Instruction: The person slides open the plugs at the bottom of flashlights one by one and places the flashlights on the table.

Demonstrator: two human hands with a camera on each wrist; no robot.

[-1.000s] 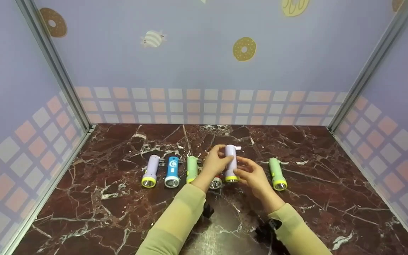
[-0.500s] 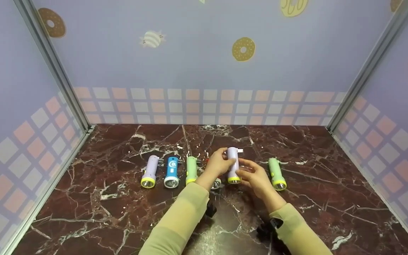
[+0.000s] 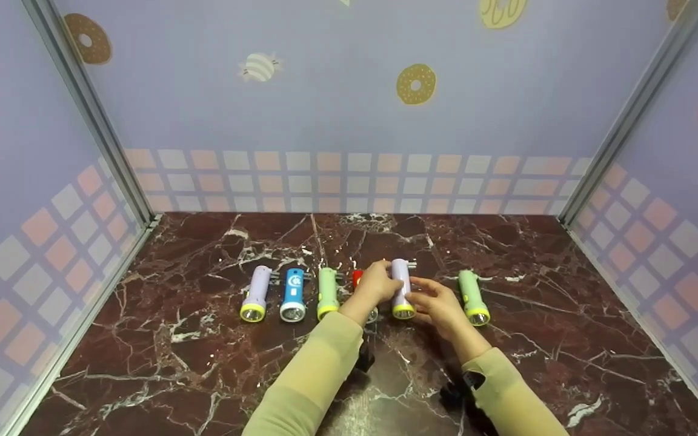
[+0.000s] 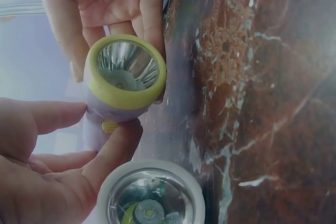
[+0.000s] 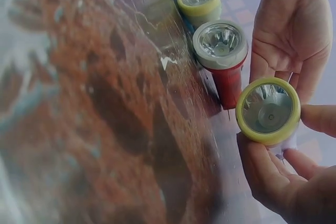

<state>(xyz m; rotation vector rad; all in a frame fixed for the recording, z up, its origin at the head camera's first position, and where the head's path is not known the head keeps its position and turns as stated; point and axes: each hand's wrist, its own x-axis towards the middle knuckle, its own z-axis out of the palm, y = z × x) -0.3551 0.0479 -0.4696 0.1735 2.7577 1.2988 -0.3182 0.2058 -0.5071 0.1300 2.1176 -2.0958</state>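
Both hands hold a purple flashlight point(image 3: 402, 287) with a yellow head, between a red flashlight and a green one. My left hand point(image 3: 375, 286) grips its barrel from the left, with thumb and fingers near the yellow switch in the left wrist view. From the right, my right hand point(image 3: 440, 307) has thumb and fingers around the lower barrel and yellow head point(image 5: 268, 109). The flashlight's lens faces me, and a prong plug sticks out at its far end. A red flashlight point(image 5: 227, 85) with a whitish head lies just left, mostly hidden by my left hand in the head view.
A row on the dark red marble table point(image 3: 203, 375) holds another purple flashlight point(image 3: 258, 290), a blue flashlight point(image 3: 294, 293) and a green flashlight point(image 3: 328, 290). Right of my hands lies a second green flashlight point(image 3: 472, 297). Patterned panels point(image 3: 349, 121) wall the table's back and sides.
The held purple flashlight has shifted slightly right and toward me, lowering to the row's level. Both hands moved with it, exposing more of the red flashlight and the green one beside it.
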